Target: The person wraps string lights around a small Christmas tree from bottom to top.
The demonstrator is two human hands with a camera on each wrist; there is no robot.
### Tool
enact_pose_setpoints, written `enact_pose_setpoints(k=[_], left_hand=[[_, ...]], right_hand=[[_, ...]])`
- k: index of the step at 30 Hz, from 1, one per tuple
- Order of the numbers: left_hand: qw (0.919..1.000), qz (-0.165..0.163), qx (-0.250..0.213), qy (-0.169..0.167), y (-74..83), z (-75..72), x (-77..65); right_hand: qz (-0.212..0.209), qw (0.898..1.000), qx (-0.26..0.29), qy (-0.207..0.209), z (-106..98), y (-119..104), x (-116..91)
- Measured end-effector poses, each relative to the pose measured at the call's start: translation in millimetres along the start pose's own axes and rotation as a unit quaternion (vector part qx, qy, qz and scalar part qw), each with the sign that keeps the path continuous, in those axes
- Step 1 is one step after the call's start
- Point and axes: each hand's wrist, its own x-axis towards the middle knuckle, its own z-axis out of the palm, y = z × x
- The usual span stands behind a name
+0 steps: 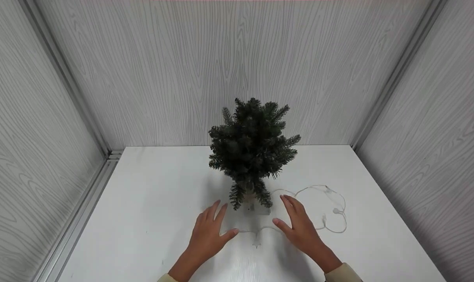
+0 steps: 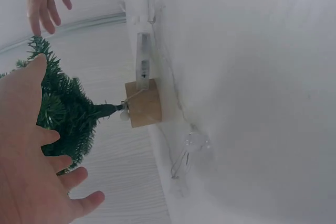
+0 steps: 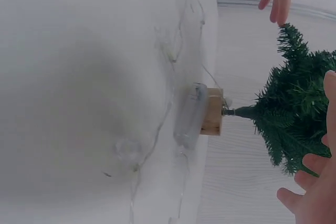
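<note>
A small artificial Christmas tree (image 1: pixel 252 141) stands upright at the middle of the table, on a square wooden base (image 2: pixel 143 103). My left hand (image 1: pixel 209 233) hovers in front of it to the left, fingers spread and holding nothing. On the other side my right hand (image 1: pixel 299 227) is held the same way, its thumb towards the left one. A clear plastic box (image 3: pixel 190 114) leans against the base. From it runs a thin string of lights (image 1: pixel 344 207), looping across the table at right and passing in front of the tree. A clear star (image 1: pixel 256 241) hangs off the string between my hands.
The white table (image 1: pixel 151 188) is closed in by a pale wood-grain panel (image 1: pixel 162 70) behind and similar panels at both sides. A metal rail (image 1: pixel 78 219) runs along the left edge. Small clear ornaments (image 1: pixel 337 211) sit along the string at right.
</note>
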Motion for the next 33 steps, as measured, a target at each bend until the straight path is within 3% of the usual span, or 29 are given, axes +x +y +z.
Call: enact_pose_setpoints(k=[5,10,21,26,33], left_hand=[[0.9995,0.001,-0.026,-0.018,-4.4,17.2,-0.5],[0.9992,0.01,-0.033,-0.019,-8.5,31.6,1.0],[0.997,0.063,0.041,-0.021,-9.8,52.7,10.3],[0.9957,0.073,0.057,-0.003,-11.4,60.0,12.9],[0.9981,0.056,0.023,-0.009,-14.6,62.8,15.4]], right_hand=[[0.028,0.999,0.029,-0.029,18.3,6.5,-3.7],[0.018,0.997,0.047,-0.063,35.3,11.4,-5.6],[-0.027,0.992,0.032,-0.123,72.4,1.1,2.2],[-0.057,0.992,0.022,-0.11,85.2,-0.6,5.5],[-0.108,0.99,-0.015,-0.093,97.3,3.1,11.4]])
